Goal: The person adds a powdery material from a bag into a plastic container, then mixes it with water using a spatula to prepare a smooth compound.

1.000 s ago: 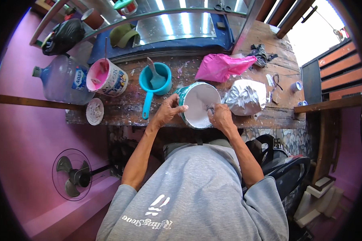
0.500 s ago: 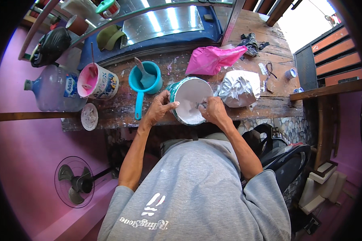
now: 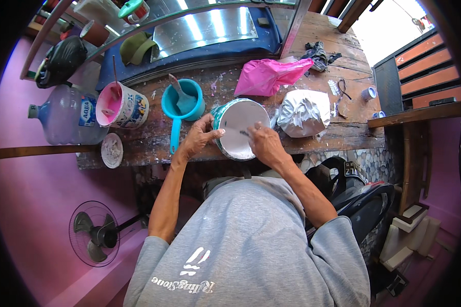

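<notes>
A round paint bucket (image 3: 239,115) with a green-patterned outside and whitish inside stands tilted toward me at the table's near edge. My left hand (image 3: 198,138) grips its left side, thumb over the rim. Over the bucket's right part, my right hand (image 3: 266,146) is closed around a thin dark tool (image 3: 245,133), whose short end points left; its kind cannot be made out. Just left of the bucket is a turquoise dipper (image 3: 174,134) with a paint-smeared spatula (image 3: 185,102) in it. Close by on the right lies a crumpled silvery-white bag (image 3: 305,113).
A pink bag (image 3: 269,77) lies behind the bucket. Leftward stand a pink-stained paint pail (image 3: 135,110) with a stick, a whitish lid (image 3: 112,150) at the edge, and a large clear water bottle (image 3: 66,115). A metal-framed glass case (image 3: 205,31) is at the back.
My right hand has drawn back slightly toward me and left, turning so its back shows, and more of the dark tool is visible. My left hand keeps its hold on the bucket.
</notes>
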Available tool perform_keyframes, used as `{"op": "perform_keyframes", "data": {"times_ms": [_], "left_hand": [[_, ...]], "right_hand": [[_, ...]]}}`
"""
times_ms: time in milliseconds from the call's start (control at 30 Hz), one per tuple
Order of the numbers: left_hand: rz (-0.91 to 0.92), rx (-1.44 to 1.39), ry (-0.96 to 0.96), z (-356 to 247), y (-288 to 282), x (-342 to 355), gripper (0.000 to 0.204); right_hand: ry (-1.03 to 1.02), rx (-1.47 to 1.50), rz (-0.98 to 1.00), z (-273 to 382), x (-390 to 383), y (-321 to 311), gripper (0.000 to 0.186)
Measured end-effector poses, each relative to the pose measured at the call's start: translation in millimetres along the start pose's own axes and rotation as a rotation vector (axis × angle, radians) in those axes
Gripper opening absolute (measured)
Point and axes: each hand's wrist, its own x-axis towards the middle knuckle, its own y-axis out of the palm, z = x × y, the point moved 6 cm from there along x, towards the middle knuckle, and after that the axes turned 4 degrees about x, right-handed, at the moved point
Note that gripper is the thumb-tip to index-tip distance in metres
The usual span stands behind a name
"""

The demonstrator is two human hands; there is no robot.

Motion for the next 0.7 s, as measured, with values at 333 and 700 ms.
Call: {"op": "perform_keyframes", "data": {"times_ms": [333, 700], "left_hand": [[-0.002, -0.014, -0.018, -7, -1, 2, 0.026], [0.050, 0.036, -0.080, -16, -3, 5, 0.024]], "right_hand": [[-0.212, -0.035, 0.110, 21, -5, 21, 0.022], [-0.273, -0.050, -0.025, 20, 2, 23, 0.027]]}}
